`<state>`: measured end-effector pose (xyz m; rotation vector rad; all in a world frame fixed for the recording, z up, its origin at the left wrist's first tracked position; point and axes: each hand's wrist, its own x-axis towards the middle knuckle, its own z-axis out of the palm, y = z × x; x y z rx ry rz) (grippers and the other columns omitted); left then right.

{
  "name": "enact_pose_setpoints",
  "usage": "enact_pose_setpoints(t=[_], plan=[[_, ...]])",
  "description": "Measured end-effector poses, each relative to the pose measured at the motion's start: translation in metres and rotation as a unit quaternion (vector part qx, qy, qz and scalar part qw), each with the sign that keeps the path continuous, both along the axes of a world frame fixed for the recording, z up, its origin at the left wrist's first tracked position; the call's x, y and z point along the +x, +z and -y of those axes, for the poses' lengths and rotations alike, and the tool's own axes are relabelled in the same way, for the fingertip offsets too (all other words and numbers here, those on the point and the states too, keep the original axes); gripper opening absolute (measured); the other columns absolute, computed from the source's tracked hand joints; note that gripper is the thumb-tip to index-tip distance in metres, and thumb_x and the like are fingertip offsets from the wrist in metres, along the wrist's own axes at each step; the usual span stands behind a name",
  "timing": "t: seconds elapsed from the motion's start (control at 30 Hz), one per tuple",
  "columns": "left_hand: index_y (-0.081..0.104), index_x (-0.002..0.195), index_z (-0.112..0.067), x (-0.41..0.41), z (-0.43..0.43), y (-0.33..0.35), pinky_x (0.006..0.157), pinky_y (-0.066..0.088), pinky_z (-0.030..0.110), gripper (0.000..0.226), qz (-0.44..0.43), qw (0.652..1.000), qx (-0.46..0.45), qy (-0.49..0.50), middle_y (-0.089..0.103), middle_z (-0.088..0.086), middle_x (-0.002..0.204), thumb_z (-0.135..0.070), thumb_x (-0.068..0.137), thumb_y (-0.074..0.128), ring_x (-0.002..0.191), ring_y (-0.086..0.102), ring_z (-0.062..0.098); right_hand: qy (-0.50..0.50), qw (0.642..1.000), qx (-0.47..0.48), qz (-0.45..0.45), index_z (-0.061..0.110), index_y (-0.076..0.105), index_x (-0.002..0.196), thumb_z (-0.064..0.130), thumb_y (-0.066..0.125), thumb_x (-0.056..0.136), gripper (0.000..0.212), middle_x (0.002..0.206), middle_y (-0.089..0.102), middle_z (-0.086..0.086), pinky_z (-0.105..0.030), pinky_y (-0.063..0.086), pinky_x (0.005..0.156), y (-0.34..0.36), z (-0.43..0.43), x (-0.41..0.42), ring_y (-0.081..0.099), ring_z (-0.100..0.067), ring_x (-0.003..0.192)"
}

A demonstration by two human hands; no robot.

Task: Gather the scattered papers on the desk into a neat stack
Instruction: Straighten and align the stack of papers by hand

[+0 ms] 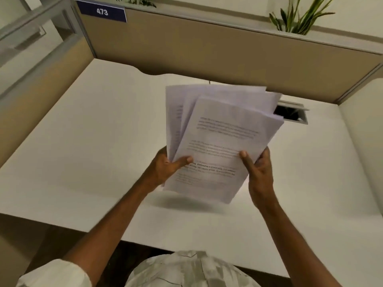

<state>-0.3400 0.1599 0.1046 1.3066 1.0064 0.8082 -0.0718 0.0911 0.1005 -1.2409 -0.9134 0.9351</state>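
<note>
both hands (165,164) (259,170) grip fanned papers (223,129) above desk (83,141).

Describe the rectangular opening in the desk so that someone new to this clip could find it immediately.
Start at the tan fabric partition wall behind the white desk and follow its base rightward. Just past the fanned sheaf of printed white papers, partly hidden by their top right corner, sits the dark rectangular cable opening with a grey frame. It is the only dark recess in the white surface.
</note>
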Motion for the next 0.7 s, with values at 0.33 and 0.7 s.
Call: enact_pose_setpoints(t=[0.33,0.7], plan=[[0.064,0.120,-0.025,0.025,-0.005,-0.008,0.079,0.059,0.022,0.049,-0.010,1.000,-0.017,-0.005,0.071,0.004,0.114,-0.012,0.078,0.085,0.107,0.068,0.013,0.031,0.980,-0.044,0.193,0.026,0.049,0.146,0.021,0.058,0.106,0.041,0.134,0.062,0.013,-0.023,0.056,0.092,-0.029,0.020,-0.006,0.059,0.002,0.119],[0.064,0.124,-0.029,0.034,0.001,-0.037,0.093,0.060,0.034,0.051,-0.046,0.998,-0.032,-0.027,0.073,-0.004,0.115,-0.026,0.078,0.086,0.108,0.068,0.014,0.020,0.974,-0.042,0.224,0.035,0.062,0.127,0.015,0.067,0.102,0.033,0.116,0.071,0.017,-0.020,0.052,0.089,-0.033,0.018,0.004,0.065,0.005,0.108]])
